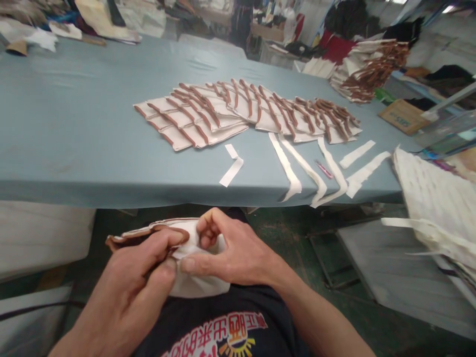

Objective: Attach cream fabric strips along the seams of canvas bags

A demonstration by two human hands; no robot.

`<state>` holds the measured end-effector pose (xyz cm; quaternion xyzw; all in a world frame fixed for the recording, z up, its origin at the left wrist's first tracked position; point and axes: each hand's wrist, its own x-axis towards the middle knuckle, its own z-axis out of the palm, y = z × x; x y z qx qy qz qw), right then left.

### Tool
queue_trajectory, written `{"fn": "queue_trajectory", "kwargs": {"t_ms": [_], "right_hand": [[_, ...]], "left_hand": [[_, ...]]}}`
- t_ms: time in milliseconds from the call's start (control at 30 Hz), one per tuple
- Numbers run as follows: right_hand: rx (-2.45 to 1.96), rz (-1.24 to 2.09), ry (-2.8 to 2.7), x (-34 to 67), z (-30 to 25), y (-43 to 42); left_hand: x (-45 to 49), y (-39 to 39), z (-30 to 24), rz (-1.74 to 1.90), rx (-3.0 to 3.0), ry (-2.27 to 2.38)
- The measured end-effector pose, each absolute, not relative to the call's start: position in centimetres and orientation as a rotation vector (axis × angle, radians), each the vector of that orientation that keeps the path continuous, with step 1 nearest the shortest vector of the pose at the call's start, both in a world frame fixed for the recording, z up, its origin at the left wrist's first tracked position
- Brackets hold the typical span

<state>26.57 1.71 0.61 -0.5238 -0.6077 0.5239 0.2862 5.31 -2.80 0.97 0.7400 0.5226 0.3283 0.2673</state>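
A white fabric piece with brown trim [201,286] lies in front of me, close to my body. My left hand [136,280] is closed on its brown-edged side, thumb and fingers pinching the cloth. From the other side my right hand [241,248] grips the same piece, thumb pressed on the white cloth and fingers curled. The trim runs out to the left beyond my left hand. Part of the fabric is hidden behind both hands.
On the blue-green table [92,148] lies a long overlapping row of similar brown-trimmed pieces [219,109]. White strips [284,161] and a small pink tool [323,169] lie nearer its front edge. White cloth [427,198] is at right, a cardboard box [401,116] behind it.
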Motion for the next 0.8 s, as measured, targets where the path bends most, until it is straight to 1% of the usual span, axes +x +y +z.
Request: {"fn": "queue_trajectory", "kwargs": {"t_ms": [67, 133, 267, 333, 433, 567, 633, 700, 800], "right_hand": [[-1.4, 1.179, -1.772, 27.8, 2.6, 2.3], [-1.286, 1.032, -1.824, 28.2, 4.6, 2.9], [-0.875, 1.058, -2.043, 27.0, 6.8, 4.4], [-0.763, 1.06, -2.209, 26.1, 6.8, 5.3], [-0.714, 1.003, -2.382, 25.6, 5.9, 6.6], [-0.573, 0.901, -2.509, 25.4, 4.4, 7.5], [-0.471, 0.973, -2.488, 25.2, 3.8, 7.6], [-0.422, 1.127, -2.395, 25.0, 3.3, 7.6], [-0.402, 1.339, -2.242, 24.9, 2.8, 7.7]], "left_hand": [[4.4, -2.4, 1.8, 0.862, 1.943, 1.412], [3.9, -2.0, 2.4, 0.824, 1.885, 1.368], [3.9, -1.2, 3.1, 0.759, 1.872, 1.268], [4.1, -1.0, 3.1, 0.759, 1.886, 1.32], [4.0, -1.4, 2.8, 0.795, 1.848, 1.42], [3.6, -2.0, 2.3, 0.849, 1.823, 1.398], [3.8, -1.9, 2.2, 0.95, 1.921, 1.372], [4.1, -1.6, 2.3, 1.084, 2.054, 1.37], [4.5, -1.3, 2.3, 1.145, 2.147, 1.383]]}}
